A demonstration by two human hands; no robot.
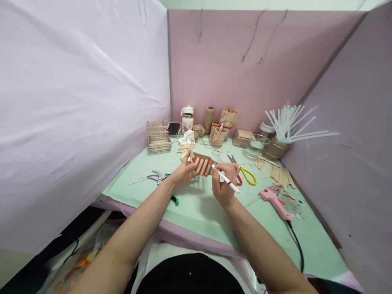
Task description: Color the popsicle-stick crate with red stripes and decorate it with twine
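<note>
The mint-green tabletop (196,216) carries pruning shears (157,177), red-and-yellow-handled scissors (246,170), a pink glue gun (277,203) and flat wooden sticks (281,177). Farther back stand a clear bowl (256,145), a slatted wooden basket (159,144) and a twine ball (199,130).

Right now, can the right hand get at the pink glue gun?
Probably, though the right hand holds a white marker; the pink glue gun lies uncovered to that hand's right.

The marker (234,188) is smooth plastic — the twine ball (199,130) rough fibre, the loose sticks (282,178) matt wood.
</note>
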